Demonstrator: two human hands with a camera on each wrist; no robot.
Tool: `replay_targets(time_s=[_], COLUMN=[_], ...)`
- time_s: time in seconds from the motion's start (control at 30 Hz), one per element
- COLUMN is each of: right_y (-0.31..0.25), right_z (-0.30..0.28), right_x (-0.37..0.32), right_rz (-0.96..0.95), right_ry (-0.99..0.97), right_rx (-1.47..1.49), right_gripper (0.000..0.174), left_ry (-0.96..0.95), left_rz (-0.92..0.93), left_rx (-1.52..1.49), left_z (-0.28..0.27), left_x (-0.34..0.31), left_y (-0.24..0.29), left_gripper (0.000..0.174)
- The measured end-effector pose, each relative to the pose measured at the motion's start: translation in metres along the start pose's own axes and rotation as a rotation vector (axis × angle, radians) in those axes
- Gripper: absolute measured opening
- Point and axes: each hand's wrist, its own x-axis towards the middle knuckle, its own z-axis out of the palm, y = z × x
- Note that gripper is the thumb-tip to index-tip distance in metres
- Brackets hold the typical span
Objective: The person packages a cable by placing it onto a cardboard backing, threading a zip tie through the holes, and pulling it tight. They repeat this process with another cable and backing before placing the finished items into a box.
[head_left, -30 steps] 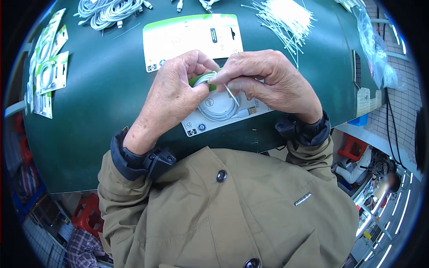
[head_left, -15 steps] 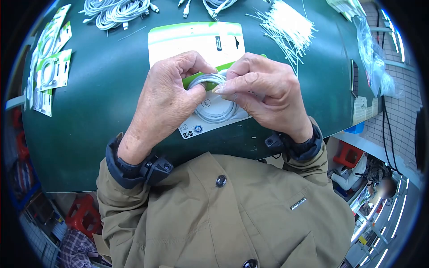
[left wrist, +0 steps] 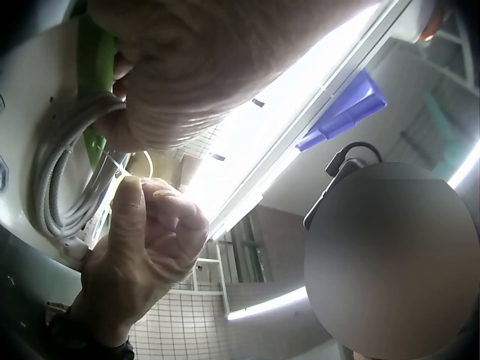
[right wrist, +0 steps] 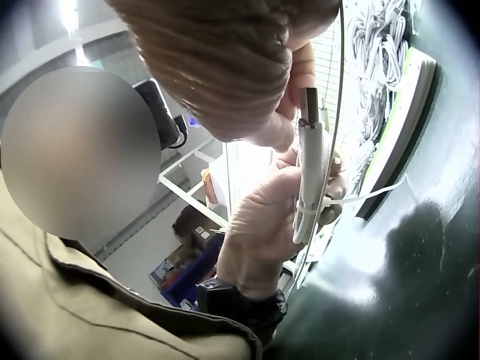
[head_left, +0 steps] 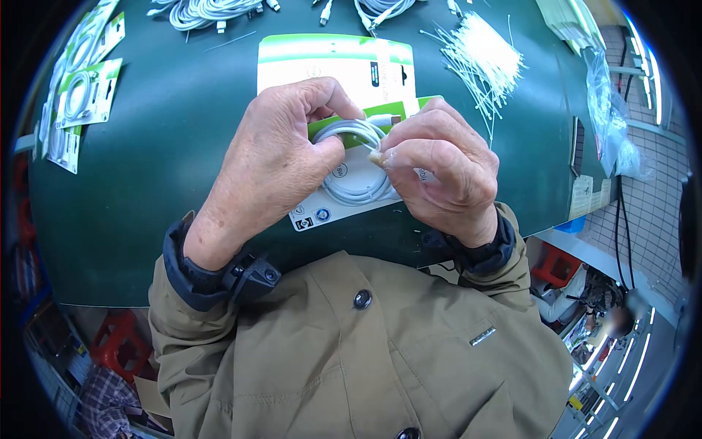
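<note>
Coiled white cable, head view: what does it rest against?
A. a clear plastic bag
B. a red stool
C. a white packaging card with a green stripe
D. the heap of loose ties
C: the coiled white cable lies on the packaging card, gripped at its top by the left hand, while the right hand pinches a thin white tie.

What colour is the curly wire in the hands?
White; the coiled cable shows best in the head view.
</note>
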Motion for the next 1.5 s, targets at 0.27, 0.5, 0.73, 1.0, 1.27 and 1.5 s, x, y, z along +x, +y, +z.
replay_targets(time_s=[0.27,0.5,0.73,1.0,1.27,1.5], right_y=[0.001,-0.001,0.0,-0.002,-0.003,-0.006], right_z=[0.002,0.004,0.005,0.008,0.014,0.008], right_x=[-0.001,0.0,0.0,0.0,-0.004,0.0], right_rz=[-0.026,-0.013,-0.011,0.013,-0.017,-0.085], right_ry=[0.002,-0.004,-0.025,-0.056,-0.133,-0.203], right_rx=[-0.037,-0.051,-0.068,-0.074,-0.196,-0.246], right_gripper=[0.033,0.029,0.028,0.027,0.022,0.022], left_ry=[0.01,0.01,0.009,0.004,0.002,-0.041], left_rz=[0.01,-0.01,0.009,-0.003,-0.012,-0.05], left_rx=[0.01,0.023,0.02,0.023,0.029,-0.077], left_z=[0.001,0.001,0.002,0.002,0.003,0.005], left_x=[0.0,0.0,0.0,0.0,0.001,0.002], left_y=[-0.002,-0.001,-0.004,-0.002,-0.004,-0.006], left_gripper=[0.024,0.024,0.024,0.022,0.019,0.017])
